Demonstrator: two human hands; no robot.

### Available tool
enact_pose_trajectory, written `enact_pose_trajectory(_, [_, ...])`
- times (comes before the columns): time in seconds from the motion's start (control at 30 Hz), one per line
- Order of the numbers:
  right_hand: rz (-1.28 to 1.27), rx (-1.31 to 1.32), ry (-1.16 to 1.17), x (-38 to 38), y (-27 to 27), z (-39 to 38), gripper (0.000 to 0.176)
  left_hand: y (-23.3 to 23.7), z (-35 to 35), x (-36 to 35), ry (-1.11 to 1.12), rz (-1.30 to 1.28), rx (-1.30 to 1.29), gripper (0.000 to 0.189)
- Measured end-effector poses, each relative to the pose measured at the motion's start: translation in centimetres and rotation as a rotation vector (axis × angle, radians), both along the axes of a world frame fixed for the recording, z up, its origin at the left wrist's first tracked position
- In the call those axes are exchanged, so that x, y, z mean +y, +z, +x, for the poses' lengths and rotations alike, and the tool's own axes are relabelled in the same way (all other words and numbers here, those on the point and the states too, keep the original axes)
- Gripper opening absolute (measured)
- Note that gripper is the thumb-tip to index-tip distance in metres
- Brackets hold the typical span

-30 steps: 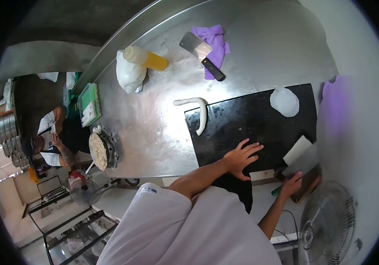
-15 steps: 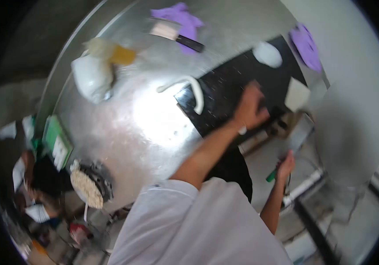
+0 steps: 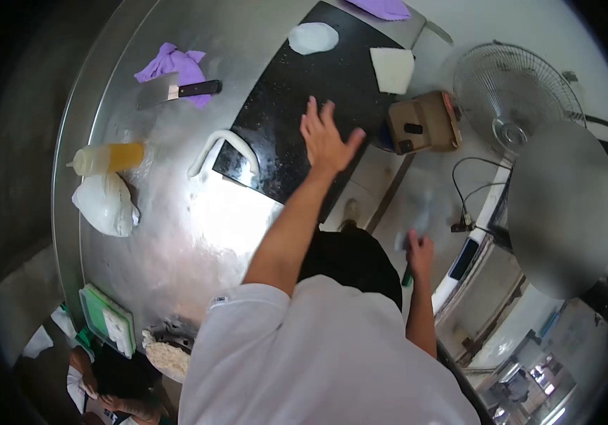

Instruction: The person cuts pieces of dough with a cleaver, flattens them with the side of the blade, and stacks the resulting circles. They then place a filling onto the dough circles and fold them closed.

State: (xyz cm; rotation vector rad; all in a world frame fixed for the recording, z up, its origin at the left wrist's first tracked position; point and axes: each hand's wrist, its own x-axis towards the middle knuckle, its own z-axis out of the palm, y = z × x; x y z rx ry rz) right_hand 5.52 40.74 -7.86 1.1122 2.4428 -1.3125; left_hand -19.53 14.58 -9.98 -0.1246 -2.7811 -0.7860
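Note:
My left hand [image 3: 328,144] is held over the black board [image 3: 275,106], fingers spread, holding nothing. A white dough rope [image 3: 236,142] lies bent across the board's near left corner and onto the metal table. At the board's far end sits a round white dough lump [image 3: 313,38], with a flat off-white square piece [image 3: 392,69] to its right. Down at my right side, away from the board, my right hand [image 3: 419,256] is closed around the green handle of a cleaver [image 3: 423,212], its broad blade blurred by motion.
Another cleaver [image 3: 176,90] rests on a purple cloth [image 3: 173,62]. Left are a bottle of yellow liquid [image 3: 112,157], a white bag [image 3: 104,204], a green-rimmed container [image 3: 108,319] and a pan of crumbly filling [image 3: 168,354]. A person [image 3: 105,386] works lower left. Right: cardboard box [image 3: 428,124], fan [image 3: 520,99].
The view has swung round, shifting the table's things left and down. My left hand stays open over the board; my right hand still grips the cleaver, now lower beside my body.

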Motion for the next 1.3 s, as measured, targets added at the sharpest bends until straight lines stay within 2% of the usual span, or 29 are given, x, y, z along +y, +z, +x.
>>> enact_pose_trajectory(0.03, [0.148, -0.029, 0.134, 0.6, -2.4, -0.5, 0.052, -0.7, -1.3, -0.5, 0.133, 0.417, -0.008, 0.073])
enact_pose_trajectory(0.07, [0.131, -0.009, 0.266, -1.0, -0.2, -3.9, 0.051, -1.0, -3.5, -1.1, 0.254, 0.83, -0.006, 0.071])
enact_pose_trajectory(0.1, [0.107, -0.01, 0.394, -3.5, 2.6, -6.6, 0.053, -0.6, -4.6, -2.1, 0.378, 1.081, 0.02, 0.073])
enact_pose_trajectory(0.13, [0.039, 0.035, 0.492, -4.2, 1.3, -8.4, 0.055, 0.7, -5.6, -2.9, 0.508, 1.332, 0.049, 0.074])
enact_pose_trajectory(0.17, [-0.029, 0.084, 0.592, -4.7, 0.1, -10.3, 0.059, 3.0, -4.9, -3.4, 0.511, 1.111, 0.1, 0.074])
enact_pose_trajectory(0.2, [-0.071, 0.056, 0.678, -6.0, 0.5, -12.4, 0.06, 3.4, -3.7, -3.2, 0.506, 1.096, 0.101, 0.074])
enact_pose_trajectory(0.27, [-0.128, 0.035, 0.765, -7.8, 0.4, -16.1, 0.061, 3.2, -1.5, -2.8, 0.144, 0.441, 0.058, 0.078])
enact_pose_trajectory(0.33, [0.005, 0.047, 1.046, -8.6, -0.9, -18.1, 0.062, -0.5, 2.3, -2.4, -0.115, -0.175, -0.263, 0.1])
enact_pose_trajectory(0.37, [0.018, -0.044, 1.08, -8.8, -0.2, -19.2, 0.065, -0.3, 3.2, -2.8, -0.143, -0.227, -0.312, 0.099])
enact_pose_trajectory(0.5, [0.087, -0.073, 1.096, -8.4, -0.2, -19.5, 0.069, 1.7, 0.0, -2.0, -0.238, -0.381, -0.363, 0.097])
enact_pose_trajectory(0.57, [0.112, -0.013, 1.047, -8.0, 0.0, -21.3, 0.076, 1.4, -2.7, -1.7, -0.273, -0.39, -0.329, 0.096])
enact_pose_trajectory(0.73, [0.151, 0.034, 0.988, -8.1, -0.6, -25.1, 0.077, 0.5, -7.1, -1.4, -0.343, -0.357, -0.168, 0.1])
enact_pose_trajectory(0.8, [0.113, 0.016, 0.978, -9.0, -0.1, -24.1, 0.077, 1.3, -8.6, -1.5, -0.393, -0.391, -0.207, 0.103])
enact_pose_trajectory(0.87, [0.054, -0.02, 0.977, -9.6, 1.2, -23.2, 0.08, 0.7, -7.0, -2.5, -0.479, -0.428, -0.216, 0.103])
enact_pose_trajectory(0.93, [0.026, -0.002, 0.973, -10.2, -1.3, -19.5, 0.086, 0.4, -4.1, -3.1, -0.516, -0.366, -0.302, 0.104])
enact_pose_trajectory(1.0, [0.215, 0.332, 0.92, -10.4, -2.6, -18.6, 0.089, 0.6, -5.3, -2.5, -0.597, -0.4, -0.319, 0.105])
enact_pose_trajectory(1.03, [0.199, 0.301, 0.924, -10.1, -2.5, -18.7, 0.089, 0.3, -6.1, -2.2, -0.595, -0.343, -0.221, 0.105])
enact_pose_trajectory(1.1, [0.067, -0.047, 0.924, -9.3, -2.7, -20.4, 0.091, 0.0, -7.0, -1.8, -0.586, -0.349, -0.204, 0.104])
enact_pose_trajectory(1.13, [0.072, -0.04, 0.919, -9.2, -2.9, -21.9, 0.091, 0.0, -7.8, -1.6, -0.578, -0.323, -0.176, 0.103])
enact_pose_trajectory(1.2, [0.158, 0.16, 0.915, -8.9, -2.8, -22.9, 0.089, 0.0, -9.7, -1.1, -0.573, -0.363, -0.143, 0.103])
enact_pose_trajectory(1.3, [0.113, 0.031, 0.889, -9.8, -1.1, -23.4, 0.088, 0.7, -9.8, -1.3, -0.637, -0.452, -0.18, 0.104])
